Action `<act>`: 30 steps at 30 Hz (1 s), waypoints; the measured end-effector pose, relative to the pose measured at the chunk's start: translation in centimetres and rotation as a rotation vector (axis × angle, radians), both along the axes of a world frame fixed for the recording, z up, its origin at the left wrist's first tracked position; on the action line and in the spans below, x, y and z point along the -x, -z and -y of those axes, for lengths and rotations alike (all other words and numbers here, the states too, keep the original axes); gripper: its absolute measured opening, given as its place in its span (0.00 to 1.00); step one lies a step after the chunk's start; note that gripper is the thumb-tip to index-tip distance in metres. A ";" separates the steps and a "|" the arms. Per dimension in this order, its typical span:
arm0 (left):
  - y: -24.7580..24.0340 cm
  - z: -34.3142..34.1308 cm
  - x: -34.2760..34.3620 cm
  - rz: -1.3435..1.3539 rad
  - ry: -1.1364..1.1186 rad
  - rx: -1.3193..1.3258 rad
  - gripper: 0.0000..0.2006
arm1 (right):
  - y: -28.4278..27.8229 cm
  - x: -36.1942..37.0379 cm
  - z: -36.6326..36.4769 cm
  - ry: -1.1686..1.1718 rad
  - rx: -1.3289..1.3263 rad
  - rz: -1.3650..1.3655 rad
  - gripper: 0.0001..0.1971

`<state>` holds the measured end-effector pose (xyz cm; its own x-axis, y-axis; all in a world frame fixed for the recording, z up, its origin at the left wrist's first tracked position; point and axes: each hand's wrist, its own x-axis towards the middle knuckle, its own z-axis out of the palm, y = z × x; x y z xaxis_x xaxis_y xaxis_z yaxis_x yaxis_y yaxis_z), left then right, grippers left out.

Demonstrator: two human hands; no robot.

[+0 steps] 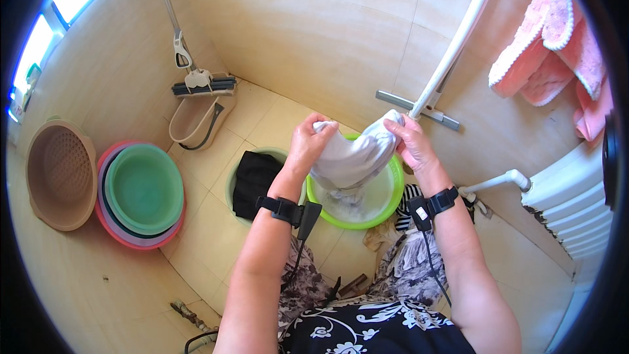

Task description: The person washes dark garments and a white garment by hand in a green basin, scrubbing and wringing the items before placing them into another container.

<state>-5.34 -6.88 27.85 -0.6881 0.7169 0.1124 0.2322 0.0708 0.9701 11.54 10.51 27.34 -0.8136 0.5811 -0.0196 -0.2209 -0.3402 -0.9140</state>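
A wet white cloth hangs between my two hands, over a lime-green basin. My left hand is closed on the cloth's upper left corner. At the upper right, my right hand pinches the other end of it. The lower part of the cloth droops down to the basin, where sudsy water shows beneath. Whether the cloth is a garment or a towel I cannot tell. Black straps with small devices sit on both my forearms.
Left of the basin, a pale green tub holds black cloth. Stacked basins and a brown basin lean at the left wall. A sponge mop stands in its bucket. A squeegee, white pipe, radiator and pink towels are right.
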 end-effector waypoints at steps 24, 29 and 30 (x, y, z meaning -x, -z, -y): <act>1.4 -1.0 0.5 0.080 0.422 0.426 0.13 | -0.1 -0.9 -2.6 -0.058 0.066 0.014 0.09; 1.4 -1.9 1.0 0.655 0.399 -0.182 0.07 | -0.3 -0.8 -2.4 -0.159 0.021 0.029 0.06; 1.7 -2.3 0.9 0.578 0.404 -0.140 0.15 | 0.1 -0.5 -2.2 -0.150 -0.013 0.011 0.08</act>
<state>-6.29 -4.62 26.19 -0.3494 0.9335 -0.0802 -0.3399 -0.0465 0.9393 12.08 12.75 27.21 -0.8910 0.4535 -0.0219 -0.1588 -0.3566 -0.9207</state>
